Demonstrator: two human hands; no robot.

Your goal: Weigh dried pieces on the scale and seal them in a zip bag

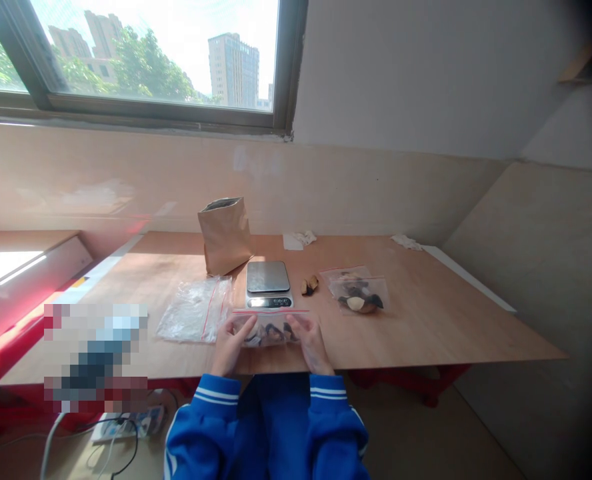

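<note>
Between my two hands is a clear zip-lock bag [272,331] with a red seal line, holding dark and pale dried pieces. My left hand [233,341] grips its left end with the thumb on the front. At the right end, my right hand [308,339] pinches the bag in the same way. Just beyond it stands a digital kitchen scale [268,277] with a bare metal plate. Two dried pieces [309,286], brown and dark, lie to the right of the scale. Farther right, filled zip-lock bags [361,297] overlap on the table.
A stack of clear zip-lock bags [193,310] lies left of the scale. Behind it an opened brown paper pouch [225,235] stands upright. Crumpled white tissues [301,239] rest near the wall. The wooden table's [451,320] front edge is close to my body; a power strip [129,425] sits below left.
</note>
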